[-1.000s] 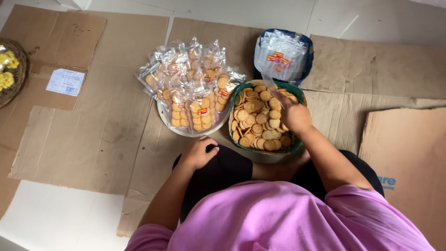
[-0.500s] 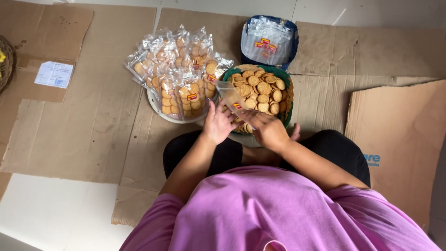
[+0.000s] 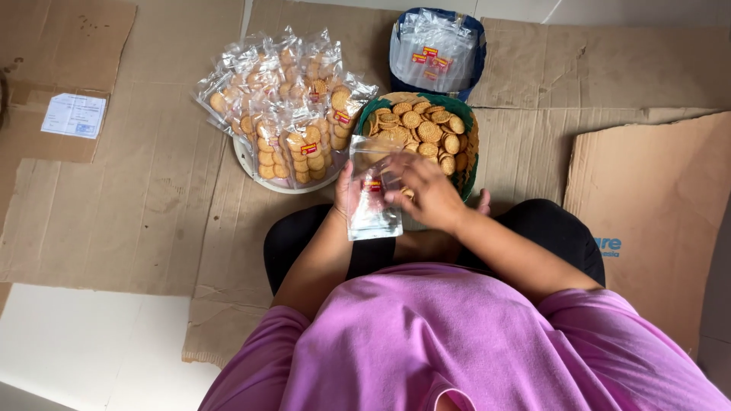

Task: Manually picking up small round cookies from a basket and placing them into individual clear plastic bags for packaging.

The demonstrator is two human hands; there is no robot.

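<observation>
- My left hand [image 3: 344, 192] gripped a clear bag [image 3: 371, 190] over my lap, near the floor's front edge.
- My right hand [image 3: 428, 192] pinched biscuits at its mouth — filling step, I judged.
- Next: more from the green basket [image 3: 466, 156], kept level.

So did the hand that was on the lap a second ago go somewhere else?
Yes. The left hand has come up off the lap and forward to the near edge of the green bowl of biscuits, where it holds a clear plastic bag with the right hand.

Glossy clear plastic bag [image 3: 371, 204], matt brown cardboard sheets [image 3: 114, 205], green plastic bowl [image 3: 466, 164], soft purple cloth shirt [image 3: 457, 342]
</observation>
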